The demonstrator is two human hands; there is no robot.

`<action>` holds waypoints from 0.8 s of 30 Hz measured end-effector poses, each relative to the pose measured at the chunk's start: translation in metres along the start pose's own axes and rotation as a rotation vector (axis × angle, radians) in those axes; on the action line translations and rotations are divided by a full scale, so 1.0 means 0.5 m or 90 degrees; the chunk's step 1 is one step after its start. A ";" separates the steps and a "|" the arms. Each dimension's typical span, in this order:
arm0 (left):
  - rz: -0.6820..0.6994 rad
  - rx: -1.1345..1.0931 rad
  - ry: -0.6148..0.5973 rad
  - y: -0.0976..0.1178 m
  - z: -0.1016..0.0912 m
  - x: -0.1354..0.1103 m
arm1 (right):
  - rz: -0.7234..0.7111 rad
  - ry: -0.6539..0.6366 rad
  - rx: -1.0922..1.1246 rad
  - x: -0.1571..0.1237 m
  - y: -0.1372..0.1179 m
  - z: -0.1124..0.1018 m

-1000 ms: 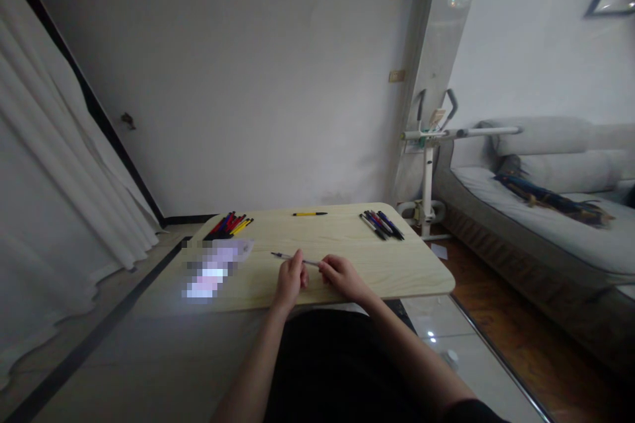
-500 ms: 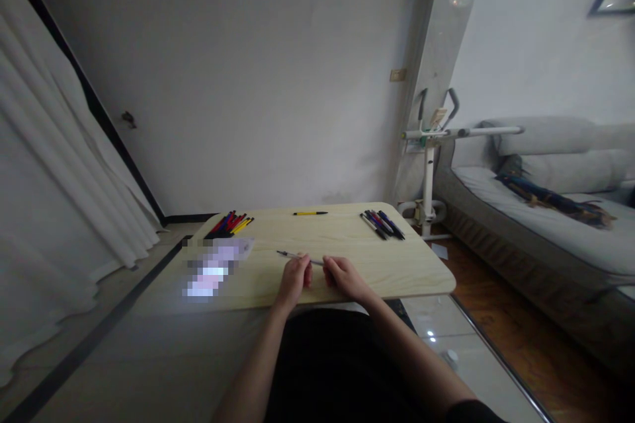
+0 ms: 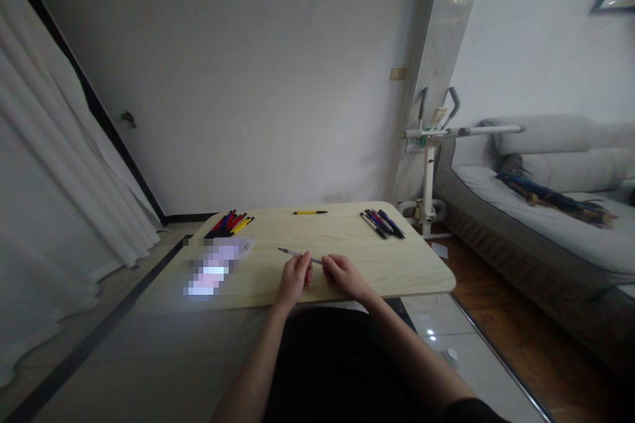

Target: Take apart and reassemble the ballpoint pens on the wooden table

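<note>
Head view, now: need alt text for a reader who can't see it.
A person's left hand and right hand hold a slim dark-tipped pen between them over a pale wood-grain table. A yellow-and-black pen lies near the far edge, with a multicoloured pen pile at far left and a pen group at far right.

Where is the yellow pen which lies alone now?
In the head view, the yellow pen lies near the far edge of the table, between the left pen pile and the right pen cluster.
</note>
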State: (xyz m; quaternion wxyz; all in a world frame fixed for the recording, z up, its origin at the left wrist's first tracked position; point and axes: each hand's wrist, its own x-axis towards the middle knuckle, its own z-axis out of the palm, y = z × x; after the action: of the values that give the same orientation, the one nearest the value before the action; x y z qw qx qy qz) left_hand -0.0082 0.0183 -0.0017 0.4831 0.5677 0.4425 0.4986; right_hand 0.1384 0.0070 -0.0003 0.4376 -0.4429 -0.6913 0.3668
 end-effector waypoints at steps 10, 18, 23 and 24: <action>0.014 0.005 0.009 0.004 0.000 -0.003 | -0.004 0.021 -0.009 -0.004 -0.004 0.000; 0.002 0.002 0.003 -0.006 -0.003 0.003 | -0.008 0.045 0.017 -0.001 0.004 0.001; 0.007 0.003 -0.008 -0.007 -0.003 0.004 | -0.011 0.025 0.031 -0.003 0.003 -0.001; 0.007 0.004 -0.009 -0.007 -0.003 0.005 | -0.012 0.028 0.028 -0.003 0.002 -0.002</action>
State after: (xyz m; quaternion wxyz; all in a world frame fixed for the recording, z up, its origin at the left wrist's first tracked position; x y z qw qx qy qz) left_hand -0.0094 0.0212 -0.0047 0.4814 0.5752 0.4378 0.4958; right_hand 0.1397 0.0060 -0.0011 0.4654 -0.4346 -0.6776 0.3679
